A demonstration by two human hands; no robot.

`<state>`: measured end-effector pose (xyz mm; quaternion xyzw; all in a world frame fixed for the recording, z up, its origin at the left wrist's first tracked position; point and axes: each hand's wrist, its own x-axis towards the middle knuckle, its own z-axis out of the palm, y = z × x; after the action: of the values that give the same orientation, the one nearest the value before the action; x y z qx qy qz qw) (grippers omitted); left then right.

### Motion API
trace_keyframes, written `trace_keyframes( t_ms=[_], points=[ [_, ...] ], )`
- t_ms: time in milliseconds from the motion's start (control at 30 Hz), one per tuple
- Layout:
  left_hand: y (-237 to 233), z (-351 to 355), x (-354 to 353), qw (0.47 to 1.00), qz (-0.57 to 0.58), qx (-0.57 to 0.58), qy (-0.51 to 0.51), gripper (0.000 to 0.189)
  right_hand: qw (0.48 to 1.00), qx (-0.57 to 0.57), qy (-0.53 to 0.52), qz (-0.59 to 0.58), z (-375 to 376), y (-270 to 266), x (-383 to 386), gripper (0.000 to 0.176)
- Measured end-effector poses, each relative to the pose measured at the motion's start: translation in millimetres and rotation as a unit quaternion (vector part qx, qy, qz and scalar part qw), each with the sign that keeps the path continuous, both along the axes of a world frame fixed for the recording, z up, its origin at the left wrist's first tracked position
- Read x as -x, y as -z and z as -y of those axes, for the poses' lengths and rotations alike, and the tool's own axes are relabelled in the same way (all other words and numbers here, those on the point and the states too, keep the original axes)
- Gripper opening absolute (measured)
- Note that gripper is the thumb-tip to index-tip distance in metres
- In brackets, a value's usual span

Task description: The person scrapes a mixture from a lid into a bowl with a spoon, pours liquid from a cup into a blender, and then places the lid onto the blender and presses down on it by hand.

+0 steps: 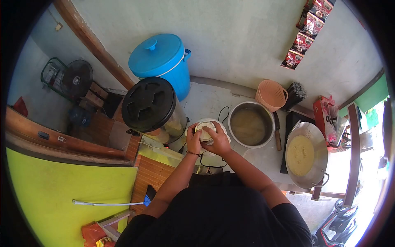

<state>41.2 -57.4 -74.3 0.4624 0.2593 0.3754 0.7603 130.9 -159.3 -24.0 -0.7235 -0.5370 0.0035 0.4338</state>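
Note:
Both my hands close round a small white round container or appliance part, seen from above. My left hand wraps its left side, and my right hand grips its right side with the fingers over the top edge. Beneath it shows a wider white round base, mostly hidden by my hands. Black cord lies beside it on the table. To the right stands a steel pot with cloudy liquid. On the left is a clear drum with a black lid.
A blue lidded bucket stands by the wall. Right of the pot lie a knife, a pink basket and a large wok with pale yellow contents. Sachets hang on the wall. The table's front edge is close to my body.

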Motion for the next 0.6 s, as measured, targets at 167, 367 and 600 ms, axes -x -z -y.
trace_keyframes(
  t_ms=[167,367,600],
  points=[
    [-0.7,0.5,0.6,1.000,-0.006,-0.007,0.000,0.031,1.000,0.012,0.011,0.007,0.3,-1.8,0.9,0.064],
    [-5.6,2.3,0.0,1.000,-0.007,-0.014,-0.001,0.032,1.000,0.001,0.002,-0.014,-0.2,0.9,0.4,0.064],
    [-4.7,3.8,-1.4,0.999,0.006,-0.030,-0.014,0.039,1.000,-0.001,0.011,0.005,-0.3,1.4,0.5,0.063]
  ],
)
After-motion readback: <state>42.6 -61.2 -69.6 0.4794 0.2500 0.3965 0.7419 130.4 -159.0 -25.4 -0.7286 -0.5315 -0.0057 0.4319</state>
